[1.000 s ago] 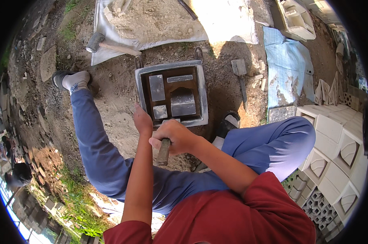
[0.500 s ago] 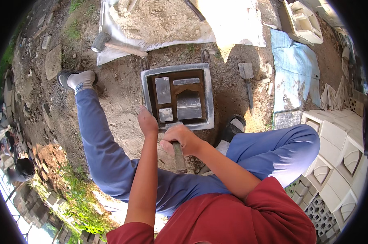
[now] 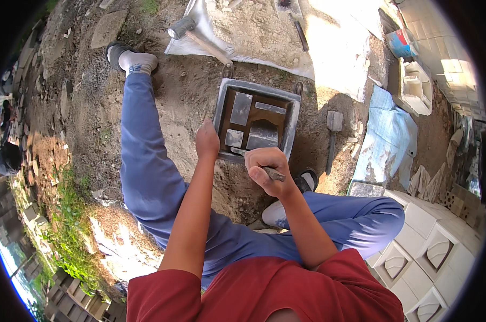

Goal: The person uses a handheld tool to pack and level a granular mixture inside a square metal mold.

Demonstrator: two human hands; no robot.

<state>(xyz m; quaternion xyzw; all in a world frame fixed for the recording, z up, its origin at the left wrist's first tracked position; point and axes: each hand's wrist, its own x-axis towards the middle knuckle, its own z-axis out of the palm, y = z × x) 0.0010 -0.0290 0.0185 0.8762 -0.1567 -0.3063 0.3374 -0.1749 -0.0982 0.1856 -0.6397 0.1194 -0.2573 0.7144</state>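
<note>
In front of me lies a square grey metal mould frame [image 3: 290, 131] with a loop handle at each far corner. Inside are several grey rectangular blocks, among them an upright block [image 3: 241, 109], a thin bar [image 3: 270, 108], a small block [image 3: 234, 138] and a larger block [image 3: 262, 135], with brown earth around them. My left hand [image 3: 206, 140] is against the frame's near left side, its fingers mostly hidden. My right hand [image 3: 267, 167] is closed around a short-handled tool [image 3: 275, 174] at the near wall; the handle's end pokes out toward me, and its working end is mostly hidden.
A mallet [image 3: 202, 44] lies across a white sheet [image 3: 192, 45] heaped with soil beyond the frame. Right of the frame are a second mallet [image 3: 333, 137], a light blue sheet [image 3: 388, 134] and stacked pale blocks [image 3: 409, 252]. My legs flank the work area.
My right hand has turned, swinging the tool's handle end to the right. The view has rotated and shifted; the frame seems to have stayed put. My left hand remains at its side.
</note>
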